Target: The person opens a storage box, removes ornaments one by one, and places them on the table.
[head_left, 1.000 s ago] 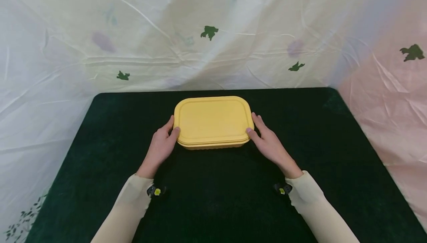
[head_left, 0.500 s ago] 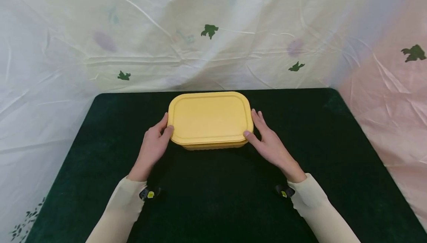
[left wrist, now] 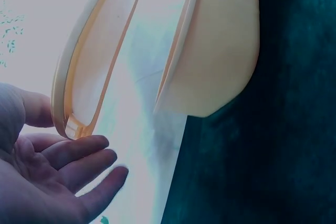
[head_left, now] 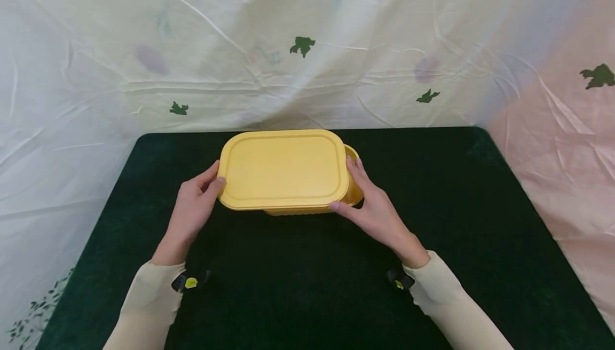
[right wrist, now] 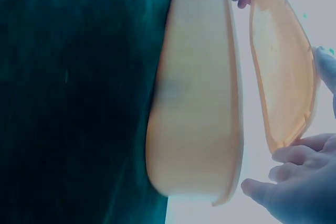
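Above the yellow box [right wrist: 194, 98], left grip [head_left: 191, 206] and right grip [head_left: 377, 211] pinch opposite ends of its lid [head_left: 283, 168].

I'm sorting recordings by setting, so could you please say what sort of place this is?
Probably a makeshift recording booth: wrinkled printed sheets hang behind and beside a dark green table, and small devices are worn at both wrists.
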Demonstrator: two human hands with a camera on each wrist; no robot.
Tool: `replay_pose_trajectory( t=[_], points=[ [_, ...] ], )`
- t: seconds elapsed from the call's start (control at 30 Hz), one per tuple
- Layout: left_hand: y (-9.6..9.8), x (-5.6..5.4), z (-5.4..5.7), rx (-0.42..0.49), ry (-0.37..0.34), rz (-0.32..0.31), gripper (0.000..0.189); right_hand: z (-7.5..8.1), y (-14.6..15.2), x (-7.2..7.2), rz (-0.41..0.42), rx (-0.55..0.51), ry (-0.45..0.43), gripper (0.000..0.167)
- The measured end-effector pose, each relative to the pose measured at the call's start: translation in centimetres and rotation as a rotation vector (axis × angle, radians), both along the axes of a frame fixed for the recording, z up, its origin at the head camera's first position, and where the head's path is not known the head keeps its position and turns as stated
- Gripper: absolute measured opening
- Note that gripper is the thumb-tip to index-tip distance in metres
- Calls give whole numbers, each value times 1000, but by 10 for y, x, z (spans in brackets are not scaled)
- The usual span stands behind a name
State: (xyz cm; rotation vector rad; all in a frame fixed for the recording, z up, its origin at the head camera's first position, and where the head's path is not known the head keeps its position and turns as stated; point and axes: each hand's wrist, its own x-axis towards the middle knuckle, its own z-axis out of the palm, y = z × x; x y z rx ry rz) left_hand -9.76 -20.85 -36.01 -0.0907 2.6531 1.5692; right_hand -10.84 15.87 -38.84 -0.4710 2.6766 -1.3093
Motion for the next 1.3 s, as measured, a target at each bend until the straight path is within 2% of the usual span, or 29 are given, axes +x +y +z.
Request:
replay_pose_trajectory(
  t=[0.2, 0.37, 0.47, 0.7, 0.93, 1.07, 1.3],
  points=[
    [-16, 7, 2, -7, -4, 19, 56, -1, -18, 10, 8, -114, 4, 96],
    [-32, 16, 3, -30, -10, 32, 57, -3, -32, 19, 46, -227, 29, 89],
    [-43, 22, 1, -49, -14, 45, 57, -3, -42, 23, 67, -246, 48, 88],
    [-67, 34, -2, -117, -35, 54, 57, -1, -64, 32, 72, -187, 86, 94],
    [-88, 42, -7, -181, -46, 108, 56, -3, -85, 39, 71, -134, 102, 94],
    [-101, 46, -10, -172, -70, 144, 58, -4, -96, 41, 80, -103, 99, 94],
    [-123, 52, -18, -106, -103, 188, 60, -2, -115, 43, 143, -52, 99, 96]
  ],
)
